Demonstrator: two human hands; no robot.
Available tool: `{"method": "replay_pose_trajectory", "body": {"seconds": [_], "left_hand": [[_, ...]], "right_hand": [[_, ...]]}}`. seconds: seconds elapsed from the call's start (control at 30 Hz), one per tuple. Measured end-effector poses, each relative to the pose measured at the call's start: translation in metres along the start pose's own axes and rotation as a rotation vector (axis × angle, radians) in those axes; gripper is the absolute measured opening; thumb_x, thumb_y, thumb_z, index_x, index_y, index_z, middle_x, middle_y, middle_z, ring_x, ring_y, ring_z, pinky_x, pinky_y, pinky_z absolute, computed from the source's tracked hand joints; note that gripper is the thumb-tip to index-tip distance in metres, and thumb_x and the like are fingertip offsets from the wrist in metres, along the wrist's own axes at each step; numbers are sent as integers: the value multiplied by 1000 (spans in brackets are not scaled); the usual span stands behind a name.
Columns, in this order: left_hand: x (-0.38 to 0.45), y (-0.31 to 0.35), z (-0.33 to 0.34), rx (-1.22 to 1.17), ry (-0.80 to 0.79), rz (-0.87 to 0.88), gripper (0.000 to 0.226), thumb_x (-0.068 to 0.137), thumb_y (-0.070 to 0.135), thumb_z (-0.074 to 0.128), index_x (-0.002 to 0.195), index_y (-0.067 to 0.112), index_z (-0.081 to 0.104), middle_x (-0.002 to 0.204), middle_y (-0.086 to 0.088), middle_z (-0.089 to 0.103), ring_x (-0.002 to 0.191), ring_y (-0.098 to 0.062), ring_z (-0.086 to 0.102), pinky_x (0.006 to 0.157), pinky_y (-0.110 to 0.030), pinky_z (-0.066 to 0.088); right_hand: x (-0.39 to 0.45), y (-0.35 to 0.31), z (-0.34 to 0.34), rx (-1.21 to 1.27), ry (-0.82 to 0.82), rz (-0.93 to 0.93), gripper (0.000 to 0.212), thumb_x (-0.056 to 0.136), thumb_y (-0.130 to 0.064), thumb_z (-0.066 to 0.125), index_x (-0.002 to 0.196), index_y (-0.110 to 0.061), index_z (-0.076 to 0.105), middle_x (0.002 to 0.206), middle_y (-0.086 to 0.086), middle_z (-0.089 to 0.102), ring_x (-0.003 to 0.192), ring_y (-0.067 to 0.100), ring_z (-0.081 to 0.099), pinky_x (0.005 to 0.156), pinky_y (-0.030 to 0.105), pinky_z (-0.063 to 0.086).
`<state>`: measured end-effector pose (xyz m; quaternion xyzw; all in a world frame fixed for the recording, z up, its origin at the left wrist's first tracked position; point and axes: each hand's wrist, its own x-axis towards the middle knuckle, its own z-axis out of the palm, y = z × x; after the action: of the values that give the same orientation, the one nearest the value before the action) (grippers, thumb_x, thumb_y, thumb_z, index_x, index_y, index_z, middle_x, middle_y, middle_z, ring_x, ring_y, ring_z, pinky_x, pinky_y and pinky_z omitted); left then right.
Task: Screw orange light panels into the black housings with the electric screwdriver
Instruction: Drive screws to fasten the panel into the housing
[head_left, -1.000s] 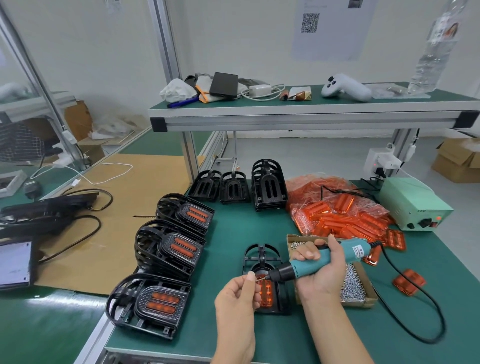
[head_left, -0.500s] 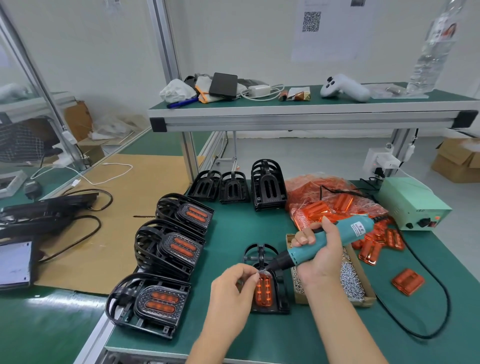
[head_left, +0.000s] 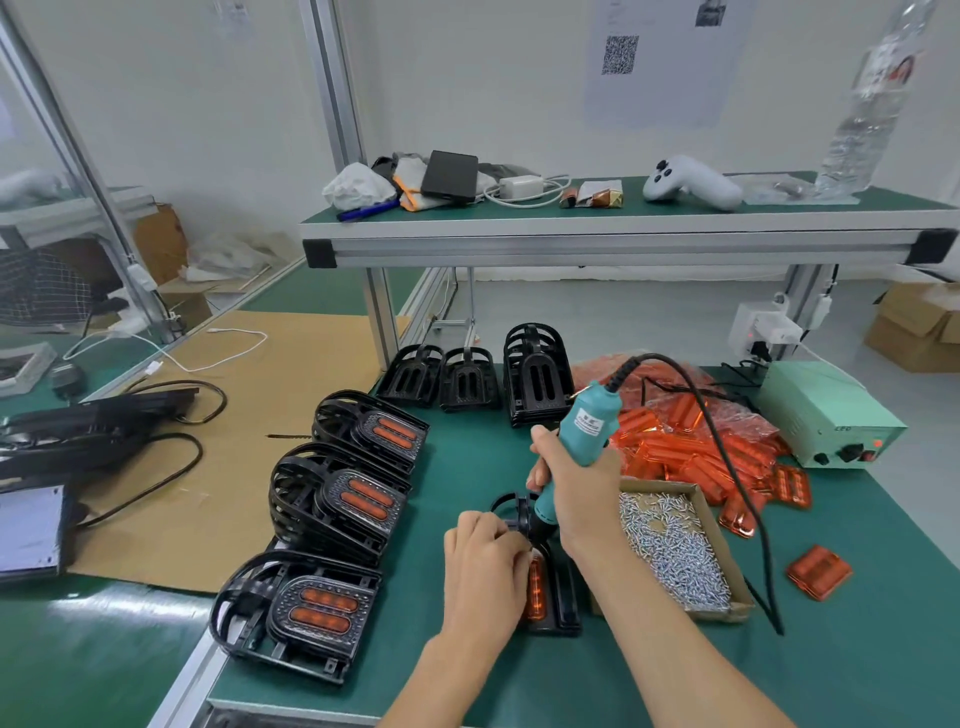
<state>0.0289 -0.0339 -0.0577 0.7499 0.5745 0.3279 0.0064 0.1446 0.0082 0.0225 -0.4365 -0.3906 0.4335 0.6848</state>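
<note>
Here the right hand (head_left: 571, 483) is gripping the screwdriver (head_left: 576, 447) nearly upright, its tip on the housing (head_left: 563, 597) lying on the counter (head_left: 675, 675); the left hand (head_left: 485, 566), fingers curled, is pinching at the tip beside the orange panel (head_left: 536, 587).

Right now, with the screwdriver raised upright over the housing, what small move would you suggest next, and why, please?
Probably press the electric screwdriver straight down and run it: the right hand holds it upright, tip at the black housing, where the left hand steadies the orange light panel.
</note>
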Motion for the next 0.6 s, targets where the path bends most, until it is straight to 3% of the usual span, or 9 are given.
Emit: {"method": "replay_pose_trajectory", "body": {"seconds": [0.2, 0.6], "left_hand": [[-1, -1, 1, -25, -28, -42, 3, 83, 27, 80, 82, 29, 78, 81, 14, 52, 91, -17, 48, 74, -28, 32], [-3, -4, 1, -54, 21, -37, 9, 75, 25, 86, 75, 26, 77, 79, 10, 48, 86, -21, 47, 66, -33, 40]], "right_hand": [[1, -1, 2, -82, -47, 5, 25, 74, -40, 76, 60, -22, 67, 51, 10, 55, 48, 22, 56, 53, 27, 51], [-4, 2, 13, -236, -256, -18, 45, 79, -44, 74, 64, -6, 56, 53, 7, 56, 53, 19, 57, 61, 36, 54]]}}
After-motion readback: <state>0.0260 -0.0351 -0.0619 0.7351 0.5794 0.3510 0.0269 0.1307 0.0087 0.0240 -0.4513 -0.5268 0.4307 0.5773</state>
